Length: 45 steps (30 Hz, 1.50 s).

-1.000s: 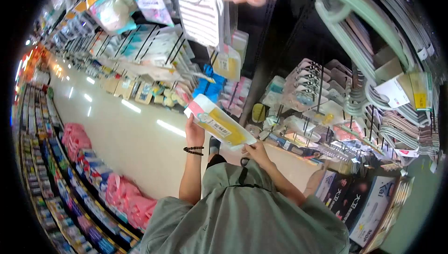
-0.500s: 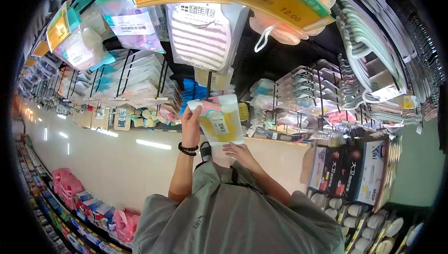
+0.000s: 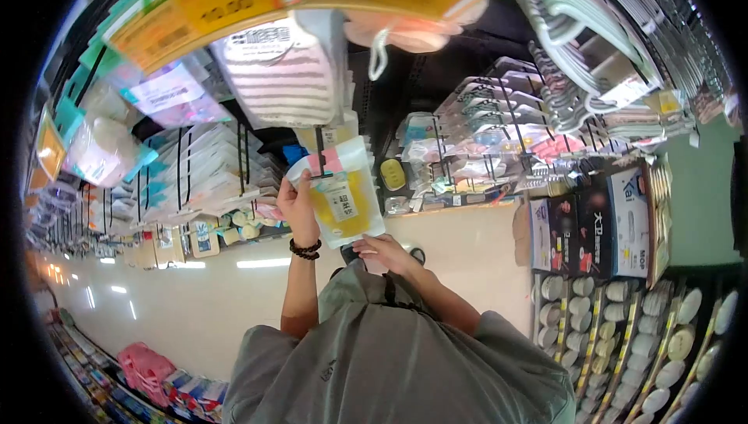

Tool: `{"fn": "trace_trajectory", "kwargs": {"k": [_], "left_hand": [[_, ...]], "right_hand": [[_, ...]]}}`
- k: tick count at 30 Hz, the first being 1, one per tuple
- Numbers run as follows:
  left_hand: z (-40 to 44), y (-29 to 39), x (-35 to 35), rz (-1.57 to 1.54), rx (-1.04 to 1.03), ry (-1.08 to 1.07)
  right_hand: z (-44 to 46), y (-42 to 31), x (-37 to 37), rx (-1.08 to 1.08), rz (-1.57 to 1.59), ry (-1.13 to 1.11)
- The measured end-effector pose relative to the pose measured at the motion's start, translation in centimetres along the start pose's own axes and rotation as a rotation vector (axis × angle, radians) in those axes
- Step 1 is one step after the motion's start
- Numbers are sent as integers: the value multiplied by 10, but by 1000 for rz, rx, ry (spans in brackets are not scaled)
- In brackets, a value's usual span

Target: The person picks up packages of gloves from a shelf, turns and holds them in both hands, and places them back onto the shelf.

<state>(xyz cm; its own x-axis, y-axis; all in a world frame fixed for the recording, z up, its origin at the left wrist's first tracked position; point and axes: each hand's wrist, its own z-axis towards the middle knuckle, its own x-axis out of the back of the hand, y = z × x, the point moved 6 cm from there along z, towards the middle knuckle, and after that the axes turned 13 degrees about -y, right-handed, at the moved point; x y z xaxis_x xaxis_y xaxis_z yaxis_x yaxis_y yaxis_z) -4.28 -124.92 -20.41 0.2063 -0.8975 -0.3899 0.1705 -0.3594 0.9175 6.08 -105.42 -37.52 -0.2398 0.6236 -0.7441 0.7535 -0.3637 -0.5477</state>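
A translucent packet [image 3: 354,206] with a white label and something yellow inside is upright in front of me, its top part pinkish. My left hand [image 3: 298,212], with a dark beaded bracelet on the wrist, pinches the packet's left edge near the top. My right hand [image 3: 383,252] lies at the lower edge, fingers stretched out and apparently touching it. A black display hook [image 3: 321,160] overlaps the packet's top; whether it passes through the packet cannot be made out. Behind hangs a similar packet [image 3: 327,137], partly hidden.
Overhead hang a striped bath glove pack [image 3: 273,73] and yellow price tags [image 3: 210,15]. Hangers [image 3: 576,19] hang at upper right. Mop boxes [image 3: 592,225] stand right, above shelves of round white dishes [image 3: 612,346]. A yellow item [image 3: 393,174] hangs beside the packet.
My view has turned, so the shelf items sit differently in the frame. The packet and both hands appear a little further left; my left hand still grips the packet.
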Motion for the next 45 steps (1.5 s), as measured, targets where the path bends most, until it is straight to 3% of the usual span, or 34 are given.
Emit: {"fn": "trace_trajectory", "kwargs": {"k": [4, 6, 8, 10, 12, 14, 16, 18, 20, 21, 22, 23, 25, 26, 27, 29, 30, 32, 33, 34, 36, 39, 41, 42, 43, 44, 45], "left_hand": [[15, -4, -5, -13, 44, -30], [32, 2, -9, 115, -27, -60], [60, -17, -1, -43, 32, -154], [84, -23, 3, 15, 58, -107], [126, -63, 52, 382, -29, -152], [106, -36, 20, 300, -227, -103], [60, -37, 16, 473, -335, 10], [19, -103, 44, 425, -125, 67], [-62, -119, -31, 678, -101, -288], [-98, -140, -67, 527, 28, -564], [-136, -135, -129, 520, 245, -930], [-177, -145, -152, 350, 768, -1041], [-220, -135, -223, 110, 991, -1330], [-231, -128, -254, 251, 802, -1489], [-242, -120, -284, 391, 589, -1612], [-272, -108, -330, 756, -14, -1801], [-275, -125, -343, 885, -186, -1812], [-271, -167, -358, 1131, -533, -1795], [-265, -182, -370, 1368, -410, -1776], [-283, -151, -408, 1220, -729, -1691], [-341, -119, -459, 820, -633, -1837], [-444, -104, -491, 474, -784, -2285], [-452, -172, -502, 491, -881, -2326], [-456, -198, -512, 496, -936, -2348], [-469, -187, -552, 625, -1118, -2206], [-469, -212, -572, 701, -950, -2242], [-461, -250, -590, 777, -779, -2267]], "right_hand": [[0, 10, 4, 57, 8, 4], [-3, 10, 6, 61, -21, 4], [-14, 10, 4, 57, -54, -4], [-25, 1, 2, 66, -93, -19], [-35, -2, 4, 55, -144, -29], [-49, -4, 12, 99, -194, -36], [-64, -12, 12, 127, -232, -29], [-92, -31, 7, 172, -247, -33], [-113, -38, 7, 120, -367, -96], [-122, -38, 10, 64, -416, -140], [-136, -36, 14, 2, -465, -186], [-164, -46, 9, -99, -542, -201], [-206, -53, 25, 49, -573, -305], [-232, -59, 37, 121, -599, -354], [-267, -72, 42, 108, -672, -198], [-313, -73, 77, 370, -750, -101], [-336, -77, 92, 499, -798, -53], [-395, -76, 132, 839, -239, 278], [-423, -67, 150, 997, 60, 438], [-447, -61, 157, 1095, 189, 518], [-487, -50, 153, 1290, 464, 668], [-496, -63, 108, 1439, 321, 212], [-537, -66, 81, 1359, 184, 512], [-558, -55, 96, 1429, 316, 584], [-575, -42, 111, 1492, 454, 651], [-593, -27, 125, 1548, 595, 713], [-617, -20, 127, 1610, 523, 676]]}}
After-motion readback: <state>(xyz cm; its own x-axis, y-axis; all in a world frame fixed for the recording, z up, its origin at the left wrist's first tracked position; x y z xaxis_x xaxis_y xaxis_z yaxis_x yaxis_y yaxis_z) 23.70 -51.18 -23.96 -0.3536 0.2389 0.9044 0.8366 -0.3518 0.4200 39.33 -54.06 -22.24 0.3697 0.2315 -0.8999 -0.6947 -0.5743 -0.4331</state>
